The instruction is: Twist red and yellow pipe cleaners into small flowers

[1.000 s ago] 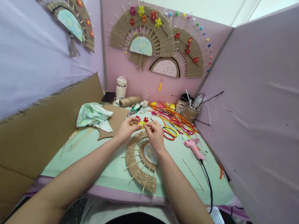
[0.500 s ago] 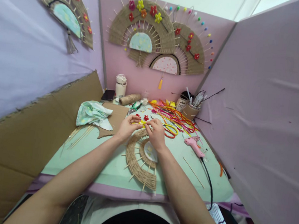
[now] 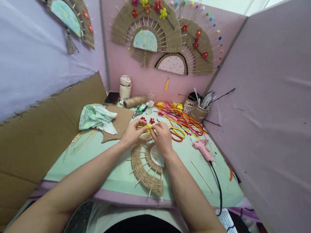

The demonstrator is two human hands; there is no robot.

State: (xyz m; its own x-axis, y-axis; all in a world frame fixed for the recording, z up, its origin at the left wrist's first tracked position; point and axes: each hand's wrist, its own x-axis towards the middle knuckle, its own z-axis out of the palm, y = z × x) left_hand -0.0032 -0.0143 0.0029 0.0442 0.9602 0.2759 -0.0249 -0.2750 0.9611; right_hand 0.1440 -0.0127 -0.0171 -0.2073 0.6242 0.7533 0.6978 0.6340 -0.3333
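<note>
Between my fingertips is a small yellow pipe-cleaner flower (image 3: 149,127). My left hand (image 3: 133,133) pinches it from the left, where a bit of yellow stem sticks out. From the right, my right hand (image 3: 162,138) grips its other side with thumb and forefinger. Just beyond them lie two red pipe-cleaner flowers (image 3: 152,120). Under my right wrist rests a woven twine fan (image 3: 145,175) with thin sticks poking out and a pale patterned half-circle (image 3: 156,156); my right hand covers part of it.
Yellow-handled scissors (image 3: 180,133) and a heap of coloured pipe cleaners (image 3: 184,119) lie to the right. A pink glue gun (image 3: 202,151) trails its black cord off the table. Left are patterned cloth (image 3: 96,117), cardboard (image 3: 120,120) and thin sticks (image 3: 85,141). Green-handled pliers (image 3: 139,111) lie behind.
The yellow flower has turned slightly between my fingers, and its petals show more clearly. Both hands stay in nearly the same place; the camera view has tilted a little.
</note>
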